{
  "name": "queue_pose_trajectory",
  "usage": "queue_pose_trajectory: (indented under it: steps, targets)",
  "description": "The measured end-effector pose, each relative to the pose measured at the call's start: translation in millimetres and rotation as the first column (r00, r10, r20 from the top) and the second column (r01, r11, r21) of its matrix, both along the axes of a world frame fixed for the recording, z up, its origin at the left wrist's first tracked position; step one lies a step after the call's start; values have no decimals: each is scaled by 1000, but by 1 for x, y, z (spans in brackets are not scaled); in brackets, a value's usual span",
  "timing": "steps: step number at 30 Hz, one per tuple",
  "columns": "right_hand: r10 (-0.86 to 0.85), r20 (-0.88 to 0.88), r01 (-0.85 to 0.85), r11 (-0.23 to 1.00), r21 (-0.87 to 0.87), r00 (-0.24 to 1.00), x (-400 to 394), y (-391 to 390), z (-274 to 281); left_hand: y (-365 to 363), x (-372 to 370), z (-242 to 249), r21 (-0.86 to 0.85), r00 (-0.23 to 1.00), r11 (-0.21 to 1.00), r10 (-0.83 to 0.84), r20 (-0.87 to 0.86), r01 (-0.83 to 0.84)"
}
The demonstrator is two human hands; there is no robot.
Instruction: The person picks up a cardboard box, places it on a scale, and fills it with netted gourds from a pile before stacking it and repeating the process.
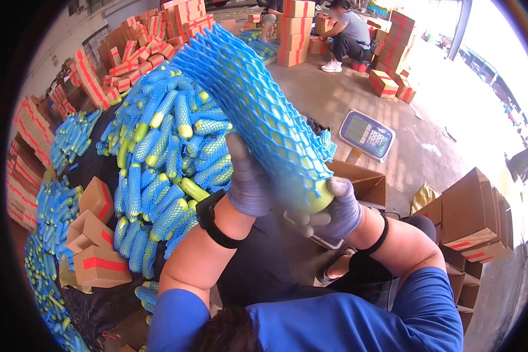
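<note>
A long pale green squash in a blue foam net sleeve [264,111] is raised up close, tilted with its far end toward the upper left. My gloved left hand [249,179] grips its side from the left; some fingers are hidden behind it. My gloved right hand [340,211] closes around the bare green lower end, thumb in front. The net's far end flares loosely past the squash. Beyond my left hand lies a large heap of similar netted squashes [170,135]. A digital scale display [366,136] stands beyond my right hand, above an open cardboard box [358,183].
Small cartons [102,267] sit beside the heap at left. Taped boxes [152,47] are stacked along the back left. Open cartons [469,205] stand at right. Farther back, a person in a striped shirt [355,32] crouches among boxes.
</note>
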State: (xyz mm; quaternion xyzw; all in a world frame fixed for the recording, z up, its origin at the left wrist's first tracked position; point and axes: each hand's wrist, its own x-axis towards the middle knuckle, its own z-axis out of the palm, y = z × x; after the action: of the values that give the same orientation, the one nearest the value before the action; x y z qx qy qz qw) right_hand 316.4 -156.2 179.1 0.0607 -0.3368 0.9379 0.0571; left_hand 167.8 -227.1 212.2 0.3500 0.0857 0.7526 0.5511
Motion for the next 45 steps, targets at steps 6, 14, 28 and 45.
queue_pose_trajectory:
  steps: [6,14,28,45]
  targets:
    - [5,9,-3,978,-206,1000,21,-9,6,23,13,-7,98,887,964,-266,379,247]
    - [-76,-15,74,992,-100,997,29,7,18,37,12,-42,531,-1,711,598,-801,-461]
    - [-771,-398,733,127,668,496,0,1,-5,10,24,-40,-79,991,989,117,-58,-122]
    - [-374,173,273,863,425,911,21,64,68,12,48,-46,-40,814,990,86,-574,-132]
